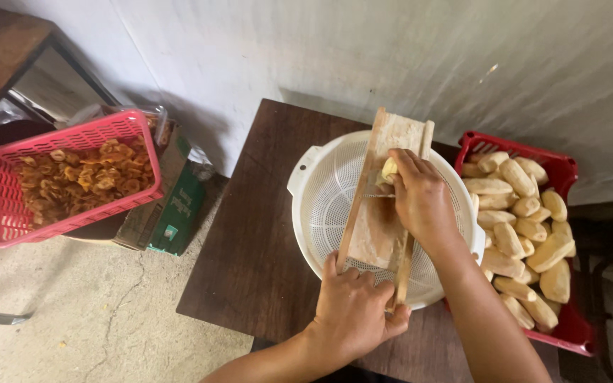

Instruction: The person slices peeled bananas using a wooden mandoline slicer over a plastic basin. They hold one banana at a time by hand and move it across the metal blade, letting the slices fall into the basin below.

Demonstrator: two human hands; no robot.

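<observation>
- The left hand (355,308) is gripping the near end of a wooden slicer board (383,206), fingers curled shut around its lower edge and side rail.
- The board is lying tilted across a white plastic colander (321,206), its far end propped on the colander's back rim and its near end at the front rim.
- The right hand (423,198) is pressing down on a pale yellow peeled piece (389,170), fingers bent closed over it so that only its left tip is showing.
- That piece is sitting on the upper half of the board, against the metal blade, well ahead of the left hand and directly under the right palm.
- The colander is resting on a dark wooden table (250,269).
- A red crate (565,177) of more peeled pale pieces is standing just beside the colander, to the right of the right forearm.
- A second red basket (8,220) holding browned fried slices is sitting off to the left, well apart from both hands, above a green carton (179,213) on the concrete floor.
</observation>
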